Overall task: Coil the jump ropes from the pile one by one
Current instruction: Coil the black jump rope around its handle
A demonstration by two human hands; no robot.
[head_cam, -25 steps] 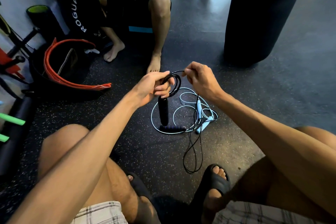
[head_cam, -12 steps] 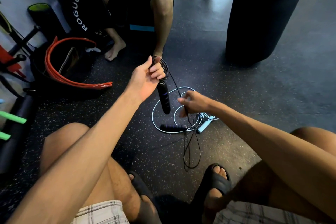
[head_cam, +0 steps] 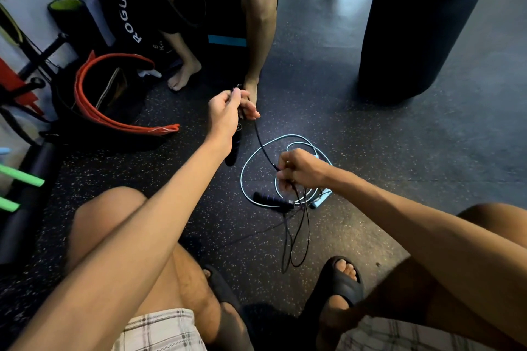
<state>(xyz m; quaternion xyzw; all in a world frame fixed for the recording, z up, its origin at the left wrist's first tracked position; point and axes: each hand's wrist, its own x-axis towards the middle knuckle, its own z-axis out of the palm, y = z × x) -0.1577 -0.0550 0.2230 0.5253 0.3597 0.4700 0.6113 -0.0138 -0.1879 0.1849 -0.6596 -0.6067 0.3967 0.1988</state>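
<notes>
Orange strap [head_cam: 114,120] far left. Left hand [head_cam: 226,115] grips the coiled end of the black jump rope [head_cam: 271,199] — a bare foot [head_cam: 252,90] just behind. Right hand [head_cam: 301,171] pinches its cord above the pale blue rope [head_cam: 320,199] on the floor; punching bag [head_cam: 422,23] beyond.

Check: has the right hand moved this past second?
Yes. The right hand has dropped toward the wearer, from beyond the far edge of the light blue rope to over its coil, gripping the black rope.

One black jump rope [head_cam: 263,148], one blue jump rope [head_cam: 242,179], two hands [head_cam: 228,114] [head_cam: 299,171]
</notes>
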